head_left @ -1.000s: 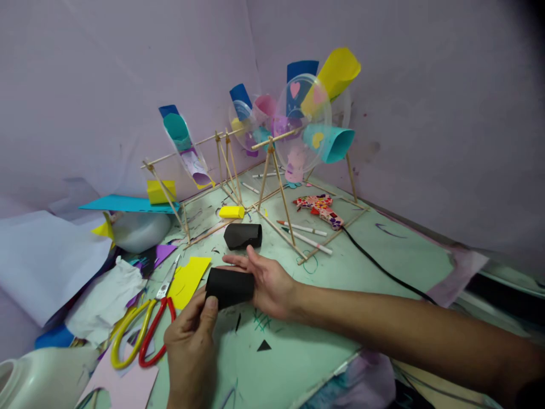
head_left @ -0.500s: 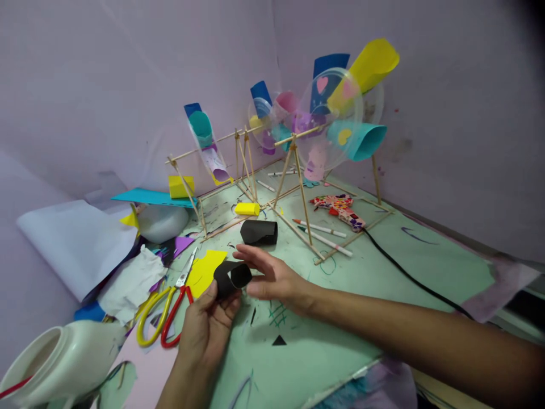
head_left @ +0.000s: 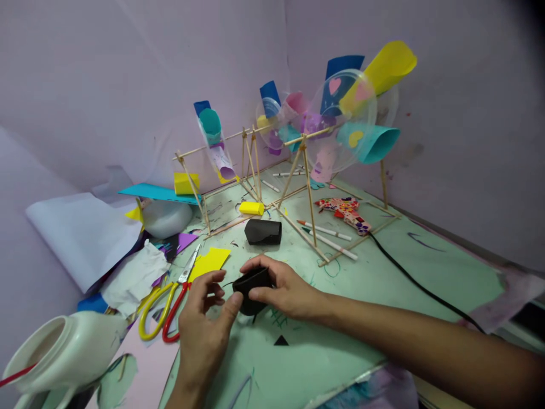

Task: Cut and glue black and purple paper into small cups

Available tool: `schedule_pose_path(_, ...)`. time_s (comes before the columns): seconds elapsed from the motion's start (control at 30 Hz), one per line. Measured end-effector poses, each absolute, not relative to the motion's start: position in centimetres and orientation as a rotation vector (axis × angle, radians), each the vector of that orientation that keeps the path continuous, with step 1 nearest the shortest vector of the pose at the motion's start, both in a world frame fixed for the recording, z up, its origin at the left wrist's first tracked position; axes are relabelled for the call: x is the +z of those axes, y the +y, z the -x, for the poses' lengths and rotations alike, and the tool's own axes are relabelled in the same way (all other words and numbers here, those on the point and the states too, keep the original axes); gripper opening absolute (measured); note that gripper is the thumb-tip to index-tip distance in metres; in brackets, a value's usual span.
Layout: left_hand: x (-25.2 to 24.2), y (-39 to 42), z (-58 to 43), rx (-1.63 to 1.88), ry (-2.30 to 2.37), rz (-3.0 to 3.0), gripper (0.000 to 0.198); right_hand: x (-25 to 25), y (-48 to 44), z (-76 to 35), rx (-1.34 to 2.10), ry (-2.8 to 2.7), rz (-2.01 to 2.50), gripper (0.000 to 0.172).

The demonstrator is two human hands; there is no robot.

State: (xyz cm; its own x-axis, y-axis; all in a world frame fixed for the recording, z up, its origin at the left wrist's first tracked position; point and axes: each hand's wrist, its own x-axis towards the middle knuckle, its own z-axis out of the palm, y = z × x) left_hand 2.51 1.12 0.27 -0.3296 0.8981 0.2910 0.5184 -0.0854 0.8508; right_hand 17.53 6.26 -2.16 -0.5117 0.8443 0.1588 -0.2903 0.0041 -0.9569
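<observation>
A rolled tube of black paper (head_left: 254, 291) is pinched between the thumb and fingers of my right hand (head_left: 283, 287), with its open end tilted up. My left hand (head_left: 208, 312) is beside it on the left, its fingers bent and apart; the thumb tip reaches the tube's edge. Past my hands, a second black paper tube (head_left: 263, 232) lies on the table. A yellow paper piece (head_left: 210, 263) and scissors with yellow and red handles (head_left: 174, 309) lie left of my hands. A small black paper triangle (head_left: 281, 341) rests on the table in front.
A stick frame (head_left: 304, 193) carries clear discs (head_left: 317, 122) with coloured paper tubes. A patterned glue gun (head_left: 347, 213) with a black cord (head_left: 409, 275) lies at right, near several markers (head_left: 330, 241). A white jar (head_left: 80, 349) lies at lower left among paper scraps.
The black tube has passed from my left hand into my right hand and turned its opening upward. My left hand's fingers have come off it. The view has shifted slightly.
</observation>
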Motion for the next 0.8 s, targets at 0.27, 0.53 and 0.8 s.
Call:
schedule_pose_path(0.27,-0.38,0.9,-2.75,1.472,1.585,-1.889,0.007,-2.37,6.29,-17.08,1.737,-1.299,0.744,0.018)
schedule_pose_path(0.53,-0.23,1.02,-2.49,1.45,1.574,-1.901,0.005,-2.28,6.32,-17.38,1.676,-1.255,0.739,0.01)
schedule_pose_path(0.8,-0.04,1.07,-2.63,1.406,1.551,-1.761,0.005,-2.55,6.51,-17.43,1.713,-1.2,0.766,0.011)
